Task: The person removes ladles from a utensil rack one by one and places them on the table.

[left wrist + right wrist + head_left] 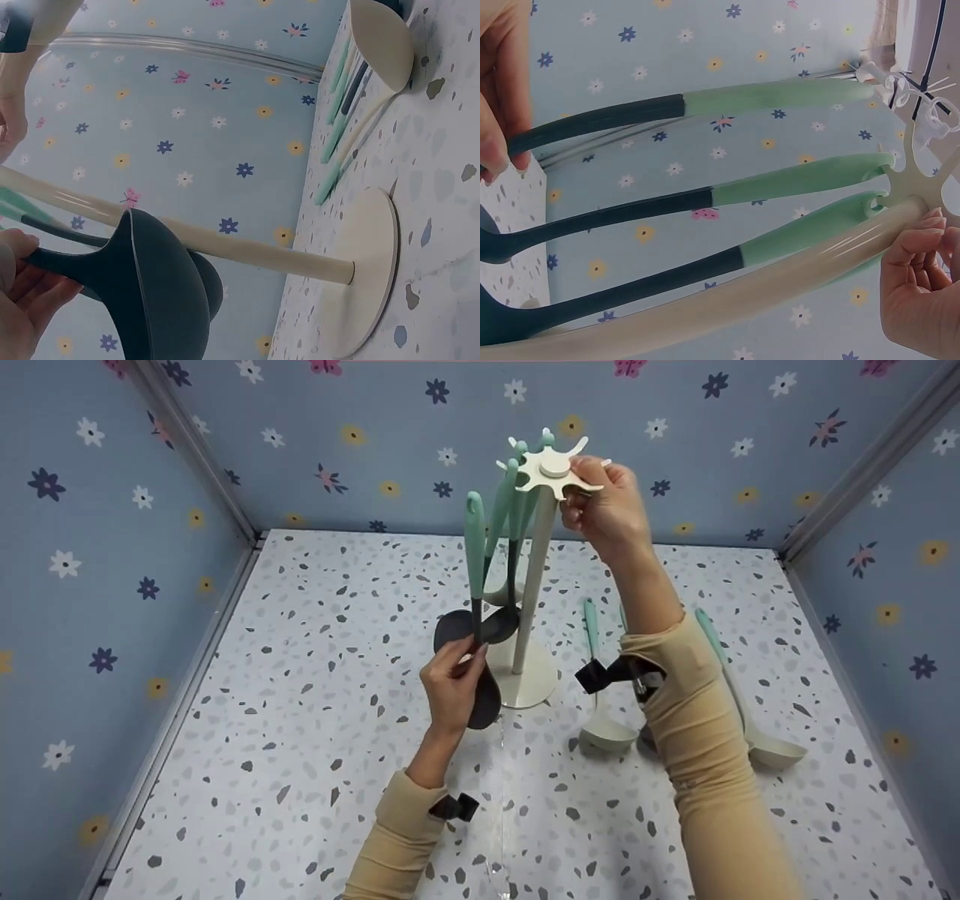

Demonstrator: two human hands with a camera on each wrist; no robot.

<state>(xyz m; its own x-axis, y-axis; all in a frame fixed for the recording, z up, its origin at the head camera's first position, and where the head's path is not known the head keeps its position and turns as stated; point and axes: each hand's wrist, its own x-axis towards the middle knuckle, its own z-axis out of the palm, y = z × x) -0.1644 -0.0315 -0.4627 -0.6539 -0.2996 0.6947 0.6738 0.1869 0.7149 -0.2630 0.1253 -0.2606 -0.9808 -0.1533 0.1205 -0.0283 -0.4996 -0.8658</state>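
Observation:
My left hand point(451, 682) pinches the dark neck of a ladle point(486, 701) with a green handle, held upright beside a cream utensil stand point(532, 577). Its dark bowl fills the lower part of the left wrist view, in front of the stand's pole. My right hand point(609, 510) grips the hooked top of the stand by an arm, its thumb above. In the right wrist view, the held ladle's green handle point(772, 96) is apart from the hooks, while two dark-necked utensils hang by their green handles point(802, 180). Another hanging utensil point(501, 594) has a pale head.
On the speckled table point(300, 735), a pale ladle point(609, 733) and another pale ladle point(776, 751) lie right of the stand's round base point(536, 682). More utensils lie between them, partly hidden by my right sleeve point(697, 735). Flowered panels point(420, 457) enclose the table's back and sides.

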